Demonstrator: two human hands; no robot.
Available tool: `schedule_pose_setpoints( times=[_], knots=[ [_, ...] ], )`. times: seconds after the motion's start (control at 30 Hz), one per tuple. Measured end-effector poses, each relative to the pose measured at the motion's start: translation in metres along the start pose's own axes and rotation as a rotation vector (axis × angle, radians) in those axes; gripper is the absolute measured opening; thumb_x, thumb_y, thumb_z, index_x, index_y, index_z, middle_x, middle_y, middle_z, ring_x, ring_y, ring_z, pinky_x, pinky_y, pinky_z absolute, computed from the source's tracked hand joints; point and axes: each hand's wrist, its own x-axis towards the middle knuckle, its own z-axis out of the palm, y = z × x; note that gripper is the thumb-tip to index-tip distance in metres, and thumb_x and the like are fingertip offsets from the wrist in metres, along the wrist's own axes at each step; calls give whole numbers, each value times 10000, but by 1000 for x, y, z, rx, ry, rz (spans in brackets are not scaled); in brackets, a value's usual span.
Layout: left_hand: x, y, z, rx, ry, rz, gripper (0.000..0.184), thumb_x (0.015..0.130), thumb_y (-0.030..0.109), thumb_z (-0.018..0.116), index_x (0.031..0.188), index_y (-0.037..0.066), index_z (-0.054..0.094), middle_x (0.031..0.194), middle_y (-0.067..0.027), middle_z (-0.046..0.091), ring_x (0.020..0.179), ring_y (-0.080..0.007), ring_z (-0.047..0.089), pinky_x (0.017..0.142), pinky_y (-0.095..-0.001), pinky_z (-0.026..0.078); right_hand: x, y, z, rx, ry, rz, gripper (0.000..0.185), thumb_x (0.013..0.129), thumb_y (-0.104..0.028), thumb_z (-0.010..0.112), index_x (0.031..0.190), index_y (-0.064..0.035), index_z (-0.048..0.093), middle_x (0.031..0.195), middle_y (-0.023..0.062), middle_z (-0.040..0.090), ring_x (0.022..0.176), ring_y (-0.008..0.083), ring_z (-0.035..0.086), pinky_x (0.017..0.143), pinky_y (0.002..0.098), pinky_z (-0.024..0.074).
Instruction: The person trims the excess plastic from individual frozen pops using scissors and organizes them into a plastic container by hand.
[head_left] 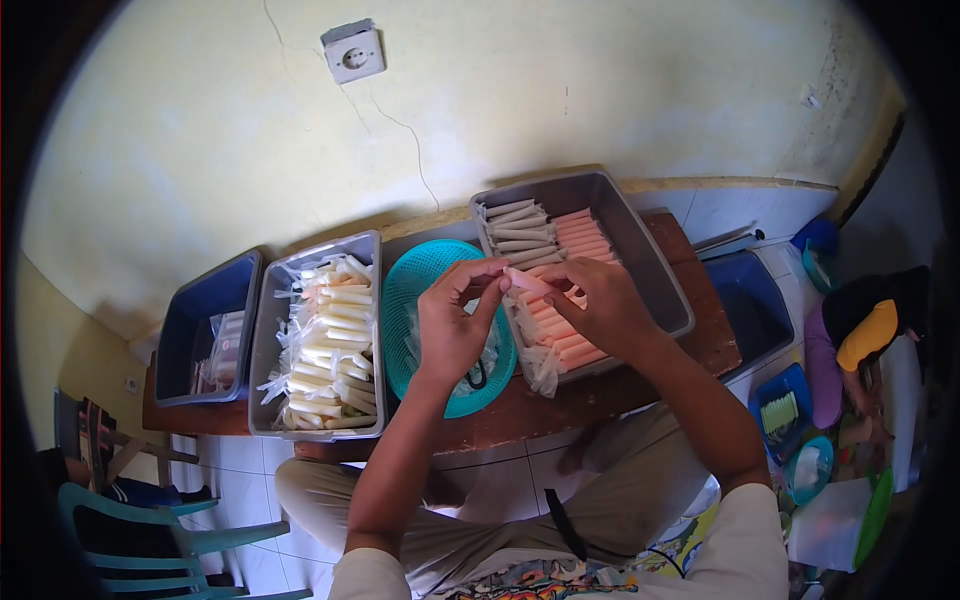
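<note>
Between my two hands is a pink plastic-wrapped stick [528,282], held over the left edge of a grey bin [655,240]. My left hand [455,315] pinches its left end with thumb and index finger. My right hand [605,305] has its fingers closed on the other end. Inside that bin lie rows of greyish sticks [522,228] at the left and pink sticks [582,235] to the right, partly hidden by my right hand. Beneath my left hand stands a turquoise basket [430,258] with clear plastic and a dark curved handle inside.
Left of the basket, a grey bin [376,300] holds many pale yellow wrapped sticks. A dark blue bin [250,285] with packed bags is farther left. All stand on a brown bench [500,430]. Another person [865,340] sits at the right. A green chair [130,520] is at lower left.
</note>
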Motion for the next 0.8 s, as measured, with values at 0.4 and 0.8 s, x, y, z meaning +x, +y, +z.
schedule_pose_setpoints(
  times=[0.4, 0.8],
  knots=[
    [57, -55, 96, 185, -115, 15, 238, 951, 69, 846, 1173, -3, 794, 1039, -126, 835, 971, -180, 815, 842, -317, 638, 2, 100, -47, -461, 18, -4, 112, 998, -180, 695, 1058, -88, 719, 1022, 120, 736, 1029, 363, 729, 856, 500, 595],
    [75, -117, 137, 581, -310, 120, 223, 964, 190, 784, 1128, 44, 823, 1012, -200, 813, 914, -360, 796, 854, -446, 617, -1, 182, -18, -625, -141, 155, 127, 938, -42, 638, 1015, -75, 733, 1066, 125, 752, 1071, 352, 745, 894, 480, 624]
  ],
)
